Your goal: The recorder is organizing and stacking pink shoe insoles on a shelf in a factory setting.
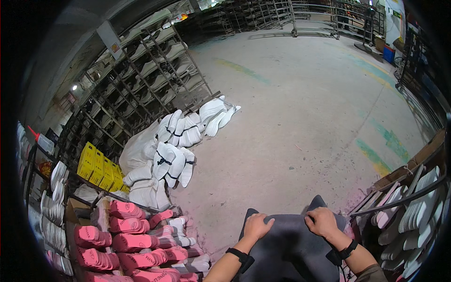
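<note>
My left hand (pixel 257 227) and my right hand (pixel 323 222) lie on the far edge of a dark grey cloth-like surface (pixel 291 235) at the bottom centre. Both hands have their fingers curled over that edge, one near each far corner. A pointed dark shape shows beyond each hand; what it is I cannot make out. Black bands (pixel 348 249) circle both wrists. To my left are stacked pink insole-shaped pieces (pixel 129 225), with white ones (pixel 176 235) beside them.
Bundled white insole-shaped pieces (pixel 176 160) lie on the floor ahead left, by yellow boxes (pixel 96 164) and a tall rack (pixel 150 70) of pale pieces. White pieces (pixel 418 207) stand behind a curved bar (pixel 399 202) at right. Metal racks (pixel 314 19) line the far side.
</note>
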`<action>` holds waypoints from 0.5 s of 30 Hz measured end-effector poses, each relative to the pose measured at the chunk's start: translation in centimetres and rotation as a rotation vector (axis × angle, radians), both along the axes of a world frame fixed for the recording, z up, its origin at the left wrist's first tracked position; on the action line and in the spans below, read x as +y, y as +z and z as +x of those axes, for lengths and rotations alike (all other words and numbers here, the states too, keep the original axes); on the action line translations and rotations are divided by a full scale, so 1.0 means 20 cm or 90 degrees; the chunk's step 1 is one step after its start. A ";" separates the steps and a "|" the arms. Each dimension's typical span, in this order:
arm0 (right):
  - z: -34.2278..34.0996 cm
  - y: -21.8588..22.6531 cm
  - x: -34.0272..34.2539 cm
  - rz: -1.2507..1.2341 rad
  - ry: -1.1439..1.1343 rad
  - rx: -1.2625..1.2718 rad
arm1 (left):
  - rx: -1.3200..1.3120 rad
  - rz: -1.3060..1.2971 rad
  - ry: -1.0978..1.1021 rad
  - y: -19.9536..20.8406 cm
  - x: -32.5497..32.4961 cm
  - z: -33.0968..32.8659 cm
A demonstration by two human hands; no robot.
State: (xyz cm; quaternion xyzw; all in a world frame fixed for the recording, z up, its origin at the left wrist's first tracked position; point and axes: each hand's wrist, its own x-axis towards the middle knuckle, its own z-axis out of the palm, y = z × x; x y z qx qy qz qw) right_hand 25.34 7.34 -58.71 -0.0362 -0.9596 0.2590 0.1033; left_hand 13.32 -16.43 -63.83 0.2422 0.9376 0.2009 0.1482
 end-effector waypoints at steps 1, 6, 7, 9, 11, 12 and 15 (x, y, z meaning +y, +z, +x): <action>-0.02 0.00 -0.01 0.006 0.013 -0.010 | 0.007 -0.001 0.010 0.00 -0.01 0.00; -0.05 0.00 -0.04 0.014 0.037 -0.033 | -0.013 0.014 0.016 0.02 -0.06 -0.01; -0.05 -0.01 -0.03 0.017 0.043 -0.035 | -0.010 0.015 0.023 0.03 -0.06 -0.01; -0.06 -0.01 -0.03 0.016 0.036 -0.034 | -0.008 0.015 0.019 0.02 -0.06 -0.01; -0.06 -0.03 -0.02 0.018 0.029 -0.033 | -0.006 0.016 0.016 0.01 -0.06 -0.01; -0.06 -0.04 -0.02 0.017 0.026 -0.034 | -0.003 0.013 0.019 0.01 -0.06 -0.01; -0.05 -0.05 0.00 0.019 0.016 -0.040 | -0.007 0.017 0.021 0.02 -0.06 -0.01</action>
